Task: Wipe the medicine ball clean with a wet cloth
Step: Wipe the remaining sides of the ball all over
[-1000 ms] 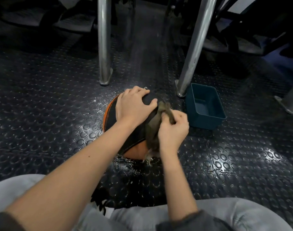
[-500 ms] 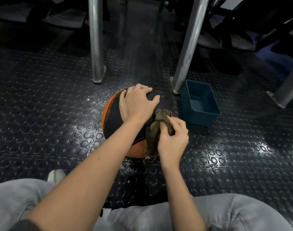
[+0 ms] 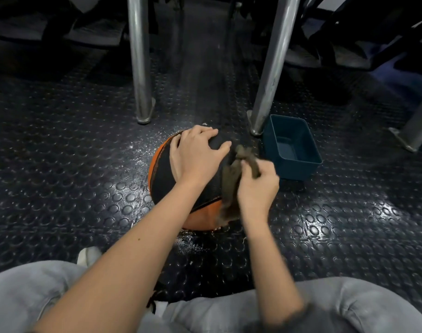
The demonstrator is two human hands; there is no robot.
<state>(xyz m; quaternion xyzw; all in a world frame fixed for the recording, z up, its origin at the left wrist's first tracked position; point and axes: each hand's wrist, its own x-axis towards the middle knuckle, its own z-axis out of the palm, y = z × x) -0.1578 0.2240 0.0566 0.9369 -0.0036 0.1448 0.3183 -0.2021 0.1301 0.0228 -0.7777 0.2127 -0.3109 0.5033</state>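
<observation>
1. Right hand (image 3: 258, 186): shifted toward 1 o'clock, up the medicine ball's (image 3: 162, 174) right flank; now motion-blurred.
2. Cloth (image 3: 229, 188): carried along; upper end now draped over the fingers.

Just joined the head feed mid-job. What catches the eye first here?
The orange and black medicine ball sits mid-frame on the dark studded floor, with the left hand spread over its top. The right hand grips a brownish cloth against the ball's right side. Just right of them, a teal bin stands beside a metal leg.
</observation>
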